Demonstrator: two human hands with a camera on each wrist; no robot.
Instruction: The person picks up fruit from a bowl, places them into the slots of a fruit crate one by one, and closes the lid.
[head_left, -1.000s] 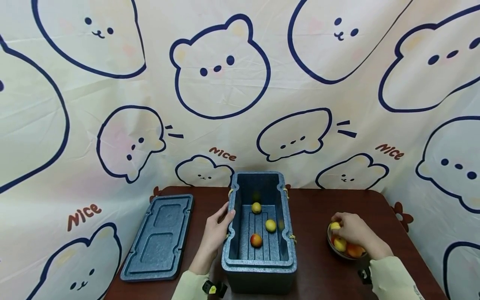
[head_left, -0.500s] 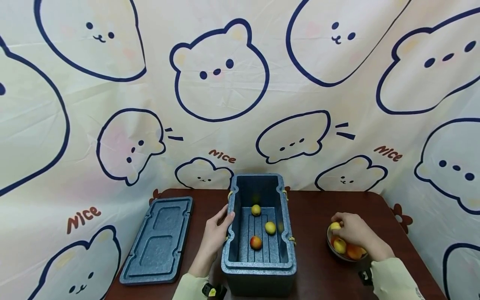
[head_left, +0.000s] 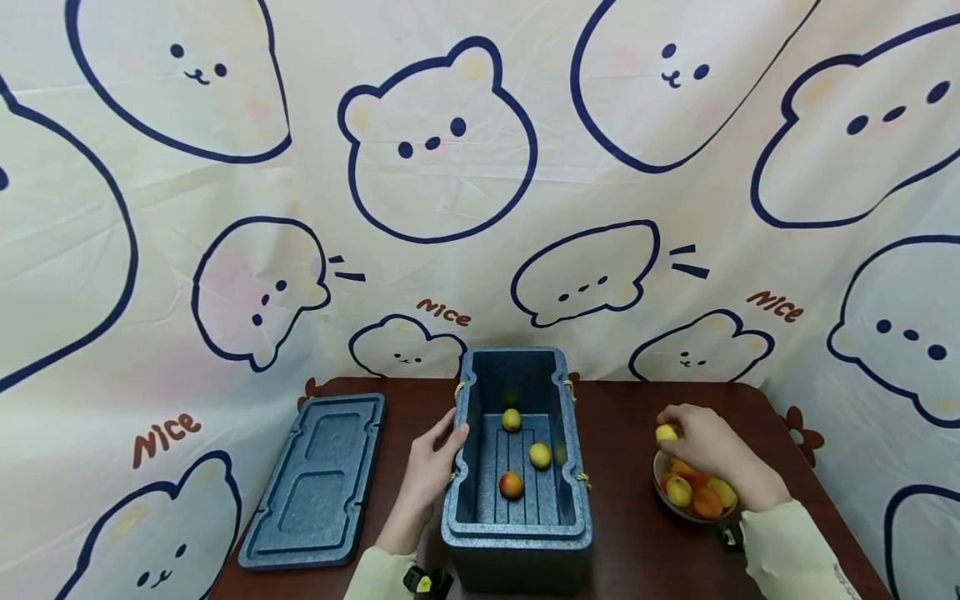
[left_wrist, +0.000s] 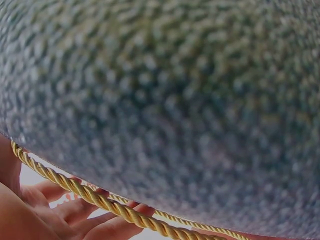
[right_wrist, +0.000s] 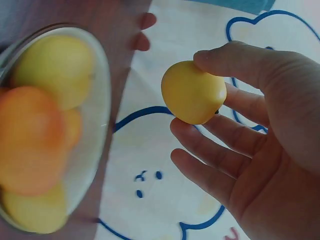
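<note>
My right hand (head_left: 712,446) pinches a small round yellow fruit (right_wrist: 192,92) between thumb and fingers, with a dark tip at one end. It hangs just above and beyond the far rim of a bowl (right_wrist: 90,165) of yellow, orange and red fruits. On the table's middle stands an open blue-grey box (head_left: 517,537). On its ribbed floor lie two yellow fruits (head_left: 540,455) and one red-and-yellow fruit (head_left: 512,485). My left hand (head_left: 429,471) rests against the box's left wall near the rim; its fingers (left_wrist: 105,227) show behind a gold rope (left_wrist: 135,216).
A blue-grey lid (head_left: 315,483) with two recessed panels lies flat left of the box. The dark brown table (head_left: 622,517) ends at a patterned cloth (head_left: 480,192) hanging behind it. Gold cords (head_left: 583,479) loop on the box's right side.
The right hand has lifted a yellow fruit up out of the bowl, slightly away from me. More of the bowl's fruits now show. The left hand and the box have stayed put.
</note>
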